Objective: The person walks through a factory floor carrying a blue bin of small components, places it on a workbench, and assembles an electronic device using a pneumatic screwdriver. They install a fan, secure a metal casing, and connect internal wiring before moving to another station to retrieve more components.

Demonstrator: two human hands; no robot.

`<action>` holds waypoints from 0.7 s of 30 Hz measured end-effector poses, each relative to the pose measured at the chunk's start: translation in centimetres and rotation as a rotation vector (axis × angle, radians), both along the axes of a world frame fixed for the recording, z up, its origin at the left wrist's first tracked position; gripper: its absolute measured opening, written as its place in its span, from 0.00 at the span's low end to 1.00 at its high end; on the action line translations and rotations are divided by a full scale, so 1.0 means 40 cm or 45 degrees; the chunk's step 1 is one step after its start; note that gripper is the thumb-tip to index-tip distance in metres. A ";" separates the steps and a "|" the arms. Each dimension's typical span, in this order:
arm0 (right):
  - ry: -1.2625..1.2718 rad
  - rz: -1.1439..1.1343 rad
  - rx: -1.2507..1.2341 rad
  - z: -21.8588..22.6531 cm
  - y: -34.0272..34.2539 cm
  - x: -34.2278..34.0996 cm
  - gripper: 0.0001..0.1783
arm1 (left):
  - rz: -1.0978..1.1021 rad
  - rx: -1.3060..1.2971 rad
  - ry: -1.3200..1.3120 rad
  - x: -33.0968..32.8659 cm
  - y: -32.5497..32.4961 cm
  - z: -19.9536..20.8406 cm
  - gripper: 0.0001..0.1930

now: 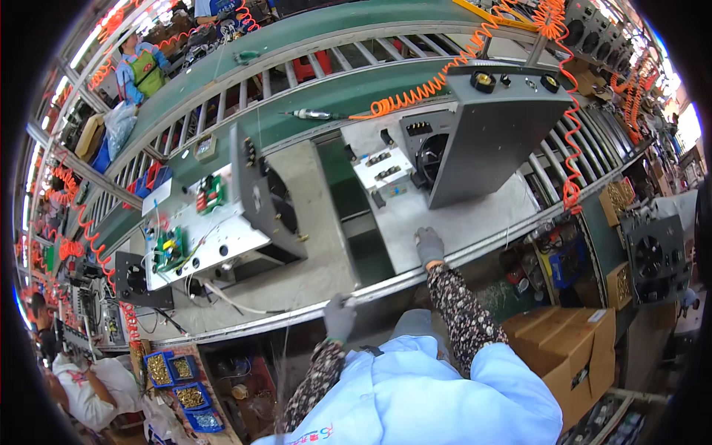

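My left hand (340,317), in a grey glove, is at the front rail (282,320) of the conveyor. Its fingers are too blurred to show whether they are curled round anything. Farther right, my right hand (429,246), also gloved, rests on a pale board (475,219) with its fingers forward and nothing visible in them. On that board stands a tall dark grey metal housing (500,137) with a black fan (432,159) at its side and a white plate (383,169) bearing small black parts. To the left sits a partly assembled unit (215,237) with green circuit boards (170,248).
An inline screwdriver (315,115) on an orange coiled cord lies beyond the boards. Red coiled cords (571,148) hang at the right. Blue trays (191,397) of small brass-coloured parts stand lower left, a cardboard box (564,348) lower right. Other people (141,70) work at left.
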State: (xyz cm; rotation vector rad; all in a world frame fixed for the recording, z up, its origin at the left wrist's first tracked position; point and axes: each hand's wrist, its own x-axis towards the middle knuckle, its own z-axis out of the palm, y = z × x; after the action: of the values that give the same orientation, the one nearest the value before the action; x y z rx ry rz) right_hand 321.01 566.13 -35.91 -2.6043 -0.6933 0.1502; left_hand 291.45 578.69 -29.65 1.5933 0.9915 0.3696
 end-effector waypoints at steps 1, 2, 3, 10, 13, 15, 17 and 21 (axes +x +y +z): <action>0.047 0.017 0.037 -0.013 -0.009 0.028 0.13 | -0.129 0.107 -0.036 0.112 -0.023 -0.004 0.08; 0.123 0.041 0.066 -0.035 -0.028 0.024 0.14 | -0.162 0.189 -0.031 0.206 -0.045 -0.039 0.08; 0.205 0.078 0.160 -0.047 -0.045 0.016 0.15 | -0.201 0.271 -0.016 0.279 -0.058 -0.072 0.09; 0.487 0.021 0.574 -0.030 -0.313 0.205 0.22 | -0.535 0.373 0.250 0.557 -0.114 -0.171 0.10; 0.140 -0.154 0.327 -0.002 -0.524 0.357 0.19 | -0.657 0.432 0.343 0.579 -0.123 -0.173 0.11; -0.101 -0.356 0.126 0.030 -0.672 0.477 0.16 | -0.720 0.479 0.324 0.604 -0.129 -0.166 0.11; -0.176 -0.410 -0.287 0.074 -0.779 0.584 0.21 | -0.671 0.375 0.250 0.611 -0.133 -0.173 0.12; -0.402 -0.196 -0.875 0.066 -0.900 0.743 0.25 | -0.671 0.795 0.391 0.680 -0.135 -0.055 0.12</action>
State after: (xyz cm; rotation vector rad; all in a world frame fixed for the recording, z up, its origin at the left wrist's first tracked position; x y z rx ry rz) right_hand 350.73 530.15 -33.26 -3.3795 -0.6155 -0.0936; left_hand 318.66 573.28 -31.86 2.4565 0.6608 0.0608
